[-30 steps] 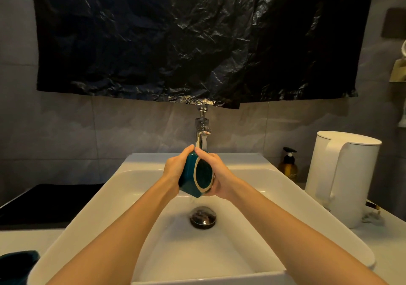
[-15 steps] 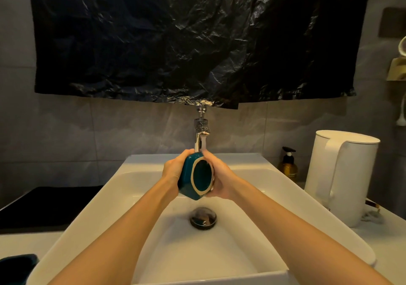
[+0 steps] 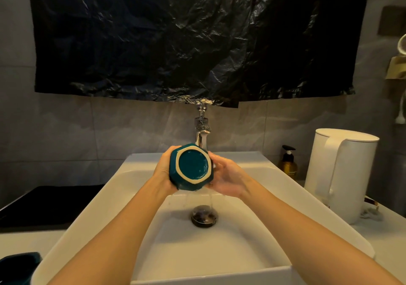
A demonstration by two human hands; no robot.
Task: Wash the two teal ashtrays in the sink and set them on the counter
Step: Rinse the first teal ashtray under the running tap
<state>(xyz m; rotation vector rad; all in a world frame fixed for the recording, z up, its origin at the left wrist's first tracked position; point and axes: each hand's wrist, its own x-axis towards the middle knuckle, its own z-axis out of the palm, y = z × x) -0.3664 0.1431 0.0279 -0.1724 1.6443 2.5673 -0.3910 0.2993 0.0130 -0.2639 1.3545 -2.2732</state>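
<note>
A teal ashtray (image 3: pixel 193 167) with a pale unglazed foot ring is held over the white sink (image 3: pixel 259 232), just below the chrome tap (image 3: pixel 201 133). Its underside faces me and water runs off it toward the drain (image 3: pixel 204 216). My left hand (image 3: pixel 163 172) grips its left side, fingers wrapped behind it. My right hand (image 3: pixel 227 178) is at its right edge, fingers curled loosely against the rim. A second teal ashtray (image 3: pixel 18 267) sits on the counter at the bottom left, partly cut off by the frame.
A white electric kettle (image 3: pixel 339 172) stands on the counter to the right, with an amber pump bottle (image 3: pixel 289 163) behind it. A black mat (image 3: pixel 46 205) lies left of the sink. A black plastic sheet (image 3: pixel 193 38) hangs on the wall above the tap.
The ashtray has been turned from edge-on until its base faces me, and lifted slightly. Water now streams off it into the basin.
</note>
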